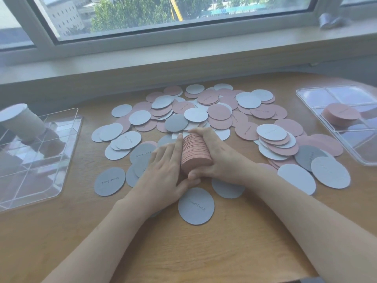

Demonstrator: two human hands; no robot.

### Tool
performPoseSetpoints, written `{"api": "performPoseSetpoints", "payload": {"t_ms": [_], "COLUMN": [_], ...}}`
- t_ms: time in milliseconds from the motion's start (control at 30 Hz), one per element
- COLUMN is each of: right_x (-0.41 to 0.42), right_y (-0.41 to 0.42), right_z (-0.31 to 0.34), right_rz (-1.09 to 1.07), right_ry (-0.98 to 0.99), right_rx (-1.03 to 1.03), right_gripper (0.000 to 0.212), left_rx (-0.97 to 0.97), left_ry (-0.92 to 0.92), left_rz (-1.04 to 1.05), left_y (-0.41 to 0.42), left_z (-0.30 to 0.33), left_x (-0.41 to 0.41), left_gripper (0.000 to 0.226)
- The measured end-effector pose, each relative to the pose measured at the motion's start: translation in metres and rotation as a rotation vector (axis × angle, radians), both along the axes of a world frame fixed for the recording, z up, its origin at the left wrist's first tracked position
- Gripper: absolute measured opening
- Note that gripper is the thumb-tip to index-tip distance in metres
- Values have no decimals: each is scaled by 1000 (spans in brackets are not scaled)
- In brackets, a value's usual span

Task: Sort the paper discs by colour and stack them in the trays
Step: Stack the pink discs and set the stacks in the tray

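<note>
A thick stack of pink discs (194, 154) stands on edge at the middle of the table, pressed between both hands. My left hand (165, 170) lies flat against its left side, fingers pointing away from me. My right hand (218, 158) wraps its right side, thumb under the near end. Loose pink discs (219, 112) and grey discs (195, 206) lie scattered all around. A clear tray on the right (312, 99) holds a pink stack (340, 117). A clear tray on the left (67, 139) holds a tall grey stack (22, 123).
The wooden table (183, 248) runs up to a window sill (183, 62) at the back. The disc pile spreads from the middle toward the right tray. A grey object (330, 20) sits on the sill at the far right.
</note>
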State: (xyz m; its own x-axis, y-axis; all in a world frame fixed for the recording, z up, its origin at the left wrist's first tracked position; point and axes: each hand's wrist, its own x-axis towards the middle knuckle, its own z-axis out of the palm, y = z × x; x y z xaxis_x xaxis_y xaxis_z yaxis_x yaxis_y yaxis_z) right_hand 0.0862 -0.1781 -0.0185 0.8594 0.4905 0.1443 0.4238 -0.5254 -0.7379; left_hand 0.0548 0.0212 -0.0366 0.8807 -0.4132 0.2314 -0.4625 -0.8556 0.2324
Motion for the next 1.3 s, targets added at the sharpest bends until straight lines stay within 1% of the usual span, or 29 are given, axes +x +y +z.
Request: {"api": "performPoseSetpoints", "payload": {"t_ms": [67,100,200,233,300,333,367,400,433,467,500,533,567,600,633,767,900,967,1033,1100,1133,1200,1300], "right_x": [0,1,0,1,3,6,11,18,25,32,37,40,41,41,41,40,38,37,36,32,29,22,14], "right_y": [-2,-2,-1,-3,-8,-13,-20,-29,-38,-48,-56,-62,-65,-66,-67,-63,-63,-60,-57,-51,-47,-37,-23], "right_z": [1,1,3,6,13,16,17,14,11,7,3,1,0,-1,-2,1,6,8,9,12,15,18,17], "right_rz": [-49,-71,-48,-29,-16,-43,-111,-209,-322,-434,-530,-601,-644,-669,-683,-693,-760,-785,-786,-728,-668,-536,-377], "right_ry": [-11,-12,21,51,111,106,36,-83,-198,-264,-254,-196,-140,-114,-115,-212,-306,-378,-459,-493,-463,-316,-92], "right_rx": [-42,-53,-62,-61,21,70,87,25,-102,-261,-420,-551,-637,-681,-684,-599,-484,-419,-318,-121,0,202,378], "right_gripper": [97,97,100,97,80,73,70,69,68,66,61,58,55,54,52,43,24,18,17,17,16,13,15], "left_rx": [-29,-73,-266,-308,-339,-344,-350,-356,-362,-365,-367,-370,-372,-372,-371,-384,-395,-402,-411,-419,-420,-419,-426], "left_ry": [0,12,54,56,45,43,44,51,58,64,67,72,79,83,85,124,153,166,177,184,183,184,190], "left_rz": [-5,-6,27,36,42,48,55,59,61,62,61,62,65,69,72,74,71,69,64,55,49,44,46], "left_y": [-2,-2,-1,-1,-2,-3,-3,-3,-2,-1,0,1,2,2,2,2,4,5,6,5,5,4,3], "left_z": [1,2,5,7,11,12,13,13,13,12,12,11,11,11,11,12,11,10,9,9,8,8,9], "left_x": [0,0,0,-1,-2,-3,-3,-3,-4,-3,-3,-3,-3,-3,-3,-4,-3,-2,0,1,1,2,3], "left_gripper": [100,97,87,86,86,86,85,84,84,84,84,83,83,84,84,82,81,81,81,83,84,84,83]}}
